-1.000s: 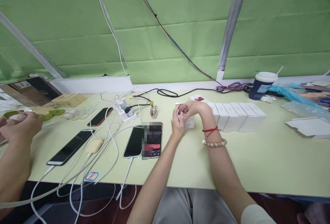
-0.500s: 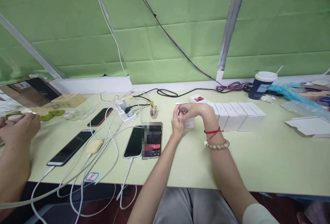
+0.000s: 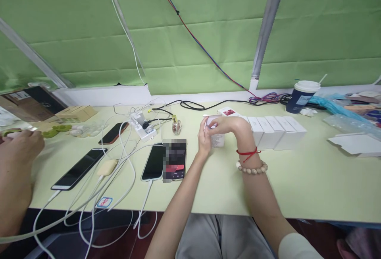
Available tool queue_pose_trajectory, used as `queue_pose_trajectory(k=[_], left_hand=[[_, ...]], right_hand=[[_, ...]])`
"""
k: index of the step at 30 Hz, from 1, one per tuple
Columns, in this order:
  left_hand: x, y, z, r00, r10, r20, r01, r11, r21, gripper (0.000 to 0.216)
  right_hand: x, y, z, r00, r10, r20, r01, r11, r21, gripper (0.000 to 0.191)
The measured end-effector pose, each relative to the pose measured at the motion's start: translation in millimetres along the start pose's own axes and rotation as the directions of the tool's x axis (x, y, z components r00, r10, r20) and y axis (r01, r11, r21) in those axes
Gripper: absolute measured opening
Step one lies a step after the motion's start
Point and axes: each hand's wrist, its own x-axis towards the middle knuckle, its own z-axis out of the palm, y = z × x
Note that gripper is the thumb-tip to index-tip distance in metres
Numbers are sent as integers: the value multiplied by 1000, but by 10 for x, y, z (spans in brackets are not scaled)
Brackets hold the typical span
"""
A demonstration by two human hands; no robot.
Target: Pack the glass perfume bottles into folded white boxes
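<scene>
A small white box with printed text on its side stands upright on the table in front of me. My left hand is wrapped round the box's left side. Bent over its top, my right hand has its fingers pressed down at the box's mouth. A pale pinkish piece shows between my two hands; what exactly my right fingertips grip is hidden. A row of similar white boxes stands just right of my right wrist. Behind my hands lies a white box with a red picture.
Left of my arm lie two phones side by side, a power strip, a glass bottle and tangled white cables. A lidded cup and an opened white carton are at right. Another person's hand works at far left.
My right hand has shifted slightly over the box, and more of the pale pinkish piece shows between my hands. My left hand stays on the box. The view has tilted a little.
</scene>
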Motion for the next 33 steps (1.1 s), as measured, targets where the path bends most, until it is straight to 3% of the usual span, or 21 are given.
queue_pose_trajectory(k=[5,11,14,18,24,33], left_hand=[[10,-14,7,999,25,-24,-24,999,39,45],[7,4,0,994,87,-62,-78,987,138,44],[6,30,5,990,119,-76,-105,979,173,43],[6,47,12,991,111,-78,-94,976,196,39],[21,42,11,991,104,-81,-86,975,205,36],[18,20,13,992,96,-82,-76,972,221,34]], right_hand=[[42,-40,-13,994,92,60,-92,996,-4,32],[135,60,30,1000,-12,-1,12,998,57,28],[164,145,37,995,-60,-81,69,991,115,39],[113,191,13,992,-35,-124,51,990,133,55],[-6,154,-24,988,81,-131,-78,997,24,57],[41,272,-32,998,24,-62,-21,999,50,59]])
